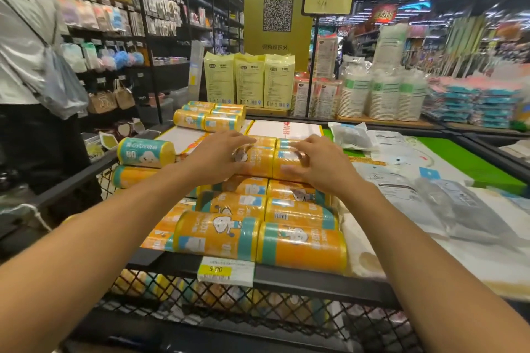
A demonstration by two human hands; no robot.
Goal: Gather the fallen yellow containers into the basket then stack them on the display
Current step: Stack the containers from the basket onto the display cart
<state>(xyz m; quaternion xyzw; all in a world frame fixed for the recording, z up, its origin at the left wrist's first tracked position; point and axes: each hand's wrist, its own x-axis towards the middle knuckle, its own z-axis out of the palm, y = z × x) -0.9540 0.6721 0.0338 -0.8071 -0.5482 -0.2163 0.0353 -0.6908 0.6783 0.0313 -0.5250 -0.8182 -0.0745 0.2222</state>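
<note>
Two hands are working the stacking step: left hand (218, 156) and right hand (318, 165), fingers spread flat, are pressing the top yellow containers (258, 160) at the front-left corner of the display (315, 276). The next move is likely calling for squaring that row.

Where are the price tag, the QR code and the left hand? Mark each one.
price tag (226, 271), head view, middle of the label.
QR code (278, 15), head view, centre of the printed square.
left hand (218, 156), head view, back of the hand.
</note>
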